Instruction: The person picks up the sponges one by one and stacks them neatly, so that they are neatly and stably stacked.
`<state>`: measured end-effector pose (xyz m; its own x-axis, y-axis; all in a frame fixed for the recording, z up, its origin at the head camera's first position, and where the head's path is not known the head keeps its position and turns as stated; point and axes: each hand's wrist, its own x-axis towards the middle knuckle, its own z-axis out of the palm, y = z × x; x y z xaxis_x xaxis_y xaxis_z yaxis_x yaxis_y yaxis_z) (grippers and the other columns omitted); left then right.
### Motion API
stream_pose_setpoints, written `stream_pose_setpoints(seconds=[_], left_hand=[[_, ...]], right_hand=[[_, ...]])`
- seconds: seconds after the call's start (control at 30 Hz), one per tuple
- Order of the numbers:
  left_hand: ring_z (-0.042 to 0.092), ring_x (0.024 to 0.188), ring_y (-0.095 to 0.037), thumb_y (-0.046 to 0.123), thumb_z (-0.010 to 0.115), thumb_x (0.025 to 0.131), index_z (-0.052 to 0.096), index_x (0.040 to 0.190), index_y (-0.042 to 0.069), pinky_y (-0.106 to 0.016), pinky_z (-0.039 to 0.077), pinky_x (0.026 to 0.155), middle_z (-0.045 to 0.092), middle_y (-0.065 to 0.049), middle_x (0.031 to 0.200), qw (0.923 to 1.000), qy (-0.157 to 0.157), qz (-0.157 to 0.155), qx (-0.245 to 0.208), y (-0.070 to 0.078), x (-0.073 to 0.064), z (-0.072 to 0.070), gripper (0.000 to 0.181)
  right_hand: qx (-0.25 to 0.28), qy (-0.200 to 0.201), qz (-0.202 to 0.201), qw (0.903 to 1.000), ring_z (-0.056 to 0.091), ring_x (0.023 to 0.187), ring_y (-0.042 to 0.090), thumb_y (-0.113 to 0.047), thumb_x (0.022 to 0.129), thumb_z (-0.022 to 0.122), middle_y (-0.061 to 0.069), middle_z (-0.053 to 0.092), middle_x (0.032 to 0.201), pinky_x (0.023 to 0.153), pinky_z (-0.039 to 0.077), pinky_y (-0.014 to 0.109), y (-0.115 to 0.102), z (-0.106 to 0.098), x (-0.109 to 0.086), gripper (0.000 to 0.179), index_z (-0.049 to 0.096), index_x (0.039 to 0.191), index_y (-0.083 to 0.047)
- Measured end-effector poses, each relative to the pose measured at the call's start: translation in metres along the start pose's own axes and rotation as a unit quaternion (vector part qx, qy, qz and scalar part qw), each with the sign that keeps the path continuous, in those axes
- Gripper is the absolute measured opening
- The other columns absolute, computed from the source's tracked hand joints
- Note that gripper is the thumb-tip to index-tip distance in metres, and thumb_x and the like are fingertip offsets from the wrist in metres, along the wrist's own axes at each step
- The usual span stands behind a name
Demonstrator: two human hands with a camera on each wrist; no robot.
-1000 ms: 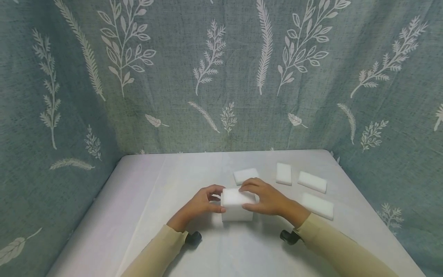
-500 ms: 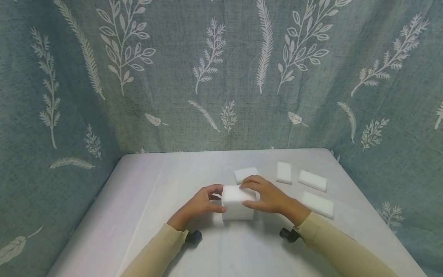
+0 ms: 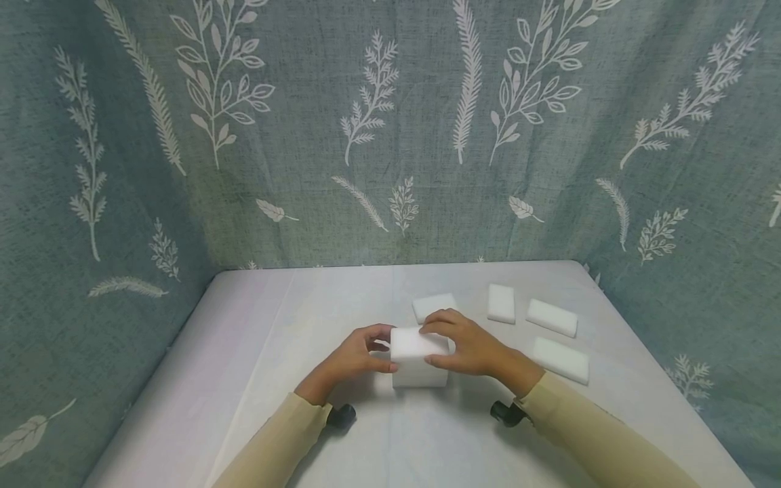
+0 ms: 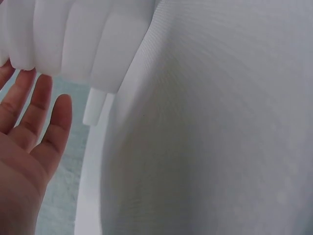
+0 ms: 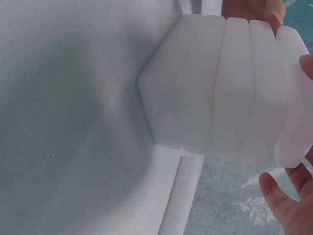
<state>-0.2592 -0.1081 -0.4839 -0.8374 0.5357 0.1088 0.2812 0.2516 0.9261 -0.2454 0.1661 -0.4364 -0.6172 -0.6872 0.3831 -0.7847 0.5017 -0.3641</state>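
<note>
Hands [image 3: 354,356] [image 3: 472,349] around white block stack [image 3: 412,359]

On the table [image 3: 396,440], 1 block [image 3: 429,305] lies behind the stack [image 3: 415,362], 3 more blocks [image 3: 551,318] to its right

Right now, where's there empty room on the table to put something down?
The biggest bare patch of the table lies between its left edge and the left hand. Another lies in front of the white stack, between the sleeves. It's crowded at the stack, with the right hand there too, and behind and right, where four loose white blocks lie.
</note>
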Motion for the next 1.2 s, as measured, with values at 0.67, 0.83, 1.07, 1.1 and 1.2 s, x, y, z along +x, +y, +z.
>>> stream_pose_setpoints(seconds=[0.67,0.83,1.07,1.1,1.2], left_hand=[[0.059,0.109,-0.022,0.022,0.086,0.074,0.061,0.124,0.006,-0.041,0.048,0.095,0.063,-0.001,0.118,0.9999,-0.009,0.010,0.006,-0.0003,-0.0004,0.0001,0.058],[0.059,0.109,-0.023,0.021,0.085,0.075,0.060,0.126,0.006,-0.042,0.048,0.095,0.063,-0.002,0.119,0.9999,-0.012,0.012,0.000,-0.0006,-0.0002,0.0000,0.059],[0.059,0.109,-0.023,0.019,0.085,0.075,0.062,0.122,0.006,-0.043,0.048,0.096,0.063,-0.004,0.119,1.0000,-0.005,0.002,0.002,-0.0015,0.0002,0.0007,0.054],[0.059,0.109,-0.024,0.018,0.085,0.075,0.062,0.122,0.006,-0.043,0.048,0.096,0.063,-0.004,0.119,1.0000,-0.005,0.002,0.001,-0.0020,0.0003,0.0007,0.054],[0.059,0.109,-0.024,0.017,0.085,0.075,0.063,0.122,0.005,-0.044,0.048,0.095,0.063,-0.004,0.119,1.0000,-0.004,0.001,0.000,-0.0014,0.0005,0.0010,0.053]], right_hand=[[0.021,-0.034,0.033,0.9987,0.050,0.119,0.016,-0.037,0.085,0.074,-0.005,0.052,0.131,0.096,0.046,0.043,0.0034,0.0029,-0.0044,0.046,0.062,0.125,-0.018],[0.032,-0.045,0.034,0.9979,0.051,0.118,0.015,-0.036,0.085,0.075,-0.007,0.051,0.132,0.095,0.047,0.041,0.0047,0.0038,-0.0047,0.048,0.060,0.127,-0.018],[0.032,-0.041,0.024,0.9984,0.052,0.117,0.016,-0.031,0.081,0.080,-0.004,0.052,0.132,0.093,0.048,0.042,0.0017,0.0008,-0.0057,0.051,0.060,0.126,-0.016],[0.029,-0.039,0.020,0.9986,0.052,0.117,0.016,-0.031,0.081,0.080,-0.004,0.052,0.132,0.093,0.049,0.041,0.0015,0.0007,-0.0058,0.051,0.061,0.126,-0.016],[0.018,-0.032,0.011,0.9993,0.053,0.116,0.015,-0.030,0.080,0.081,-0.004,0.053,0.130,0.093,0.049,0.040,0.0017,0.0014,-0.0056,0.052,0.061,0.125,-0.015]])
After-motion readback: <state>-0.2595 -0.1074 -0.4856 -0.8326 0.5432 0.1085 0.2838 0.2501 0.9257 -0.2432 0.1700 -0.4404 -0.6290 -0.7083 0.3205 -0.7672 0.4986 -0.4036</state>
